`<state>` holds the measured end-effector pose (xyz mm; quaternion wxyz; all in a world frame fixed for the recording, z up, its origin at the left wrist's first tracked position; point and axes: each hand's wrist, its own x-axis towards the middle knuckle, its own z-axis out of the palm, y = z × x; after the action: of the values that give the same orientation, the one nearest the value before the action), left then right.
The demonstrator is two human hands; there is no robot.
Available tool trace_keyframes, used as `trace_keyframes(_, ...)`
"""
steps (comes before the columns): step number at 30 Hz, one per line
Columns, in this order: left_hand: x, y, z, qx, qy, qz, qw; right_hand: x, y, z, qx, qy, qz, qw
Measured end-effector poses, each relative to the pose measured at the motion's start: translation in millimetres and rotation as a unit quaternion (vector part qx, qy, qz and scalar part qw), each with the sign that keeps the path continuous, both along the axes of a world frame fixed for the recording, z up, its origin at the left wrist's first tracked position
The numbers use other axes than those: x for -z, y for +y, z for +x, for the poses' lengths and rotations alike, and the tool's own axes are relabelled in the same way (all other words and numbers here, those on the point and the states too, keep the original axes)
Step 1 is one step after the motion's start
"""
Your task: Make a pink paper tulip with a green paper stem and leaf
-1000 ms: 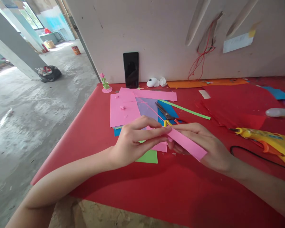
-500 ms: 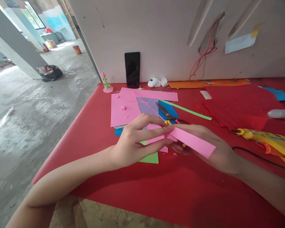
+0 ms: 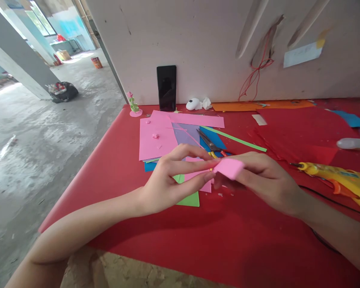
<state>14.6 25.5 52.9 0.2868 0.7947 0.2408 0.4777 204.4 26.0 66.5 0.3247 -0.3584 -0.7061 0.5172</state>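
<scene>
the long pink paper strip [image 3: 228, 167] that stuck out to the right half a second ago now shows only as a short folded wad, so i judge the fold is going in. my left hand [image 3: 170, 180] and right hand [image 3: 265, 178] both pinch it at the fingertips, above the red table [image 3: 167, 240], just near of the scissors [image 3: 211, 146] and the stacked coloured sheets [image 3: 157, 138]. no containers are in view; the yellow glue gun [image 3: 336, 178] lies to the right.

A rough craft workshop: a red-covered bench [image 3: 167, 240] strewn with coloured paper sheets [image 3: 155, 138], scissors [image 3: 211, 145] and a glue gun [image 3: 336, 176], beside a bare concrete floor [image 3: 32, 140].
</scene>
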Motion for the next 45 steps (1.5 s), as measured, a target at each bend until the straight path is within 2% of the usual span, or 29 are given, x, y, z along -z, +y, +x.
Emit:
trace_keyframes(4, -1.6, -2.6, 0.0, -0.010, 0.015, 0.009, 1.000, -2.2, -0.5, -0.6, 0.035, -0.014, 0.020, 0.999)
trace_keyframes(7, -1.3, -2.8, 0.4, -0.003, -0.004, -0.014, 1.000, -5.2, -1.6, -1.3, 0.059, -0.024, 0.036, 0.997)
trace_keyframes(14, -4.0, -1.9, 2.8, -0.016, -0.054, -0.144, 0.988, -4.4, -5.5, -4.3, 0.047, -0.073, 0.151, 0.985)
trace_keyframes(16, -3.6, -2.3, 3.3, -0.033, -0.078, -0.181, 0.980, -2.6, -5.8, -4.4, 0.044, -0.077, 0.149, 0.985)
trace_keyframes(18, -1.9, -1.8, 2.9, -0.040, -0.093, -0.179, 0.979, -0.8, -5.9, -4.1, 0.031, -0.070, 0.127, 0.989)
trace_keyframes(20, 0.5, 0.6, 1.5, -0.034, -0.094, -0.119, 0.988, 0.6, -6.0, -3.8, 0.012, -0.043, 0.102, 0.994)
trace_keyframes(22, 2.1, 4.8, -0.9, -0.019, -0.079, -0.018, 0.997, 1.5, -6.7, -4.2, 0.004, -0.002, 0.075, 0.997)
trace_keyframes(26, 0.9, 15.4, -6.2, 0.006, -0.018, 0.177, 0.984, 2.3, -9.3, -6.4, -0.012, 0.074, -0.025, 0.997)
trace_keyframes(28, 0.0, 19.4, -8.0, 0.013, 0.002, 0.235, 0.972, 2.8, -10.2, -7.3, -0.023, 0.101, -0.084, 0.991)
trace_keyframes(31, 0.4, 22.2, -9.5, 0.005, 0.009, 0.267, 0.964, 4.5, -10.2, -8.1, -0.031, 0.126, -0.169, 0.977)
trace_keyframes(35, 1.1, 20.8, -10.2, -0.014, 0.014, 0.246, 0.969, 6.5, -8.5, -9.0, -0.056, 0.150, -0.248, 0.955)
trace_keyframes(39, -0.2, 17.4, -8.1, -0.014, 0.007, 0.191, 0.982, 5.5, -7.5, -9.0, -0.083, 0.148, -0.273, 0.947)
trace_keyframes(42, -1.1, 13.7, -4.7, -0.006, -0.009, 0.120, 0.993, 3.5, -7.8, -8.3, -0.096, 0.107, -0.231, 0.962)
trace_keyframes(45, -2.0, 7.9, -1.2, 0.005, -0.035, 0.003, 0.999, 1.4, -9.2, -7.2, -0.057, 0.037, -0.122, 0.990)
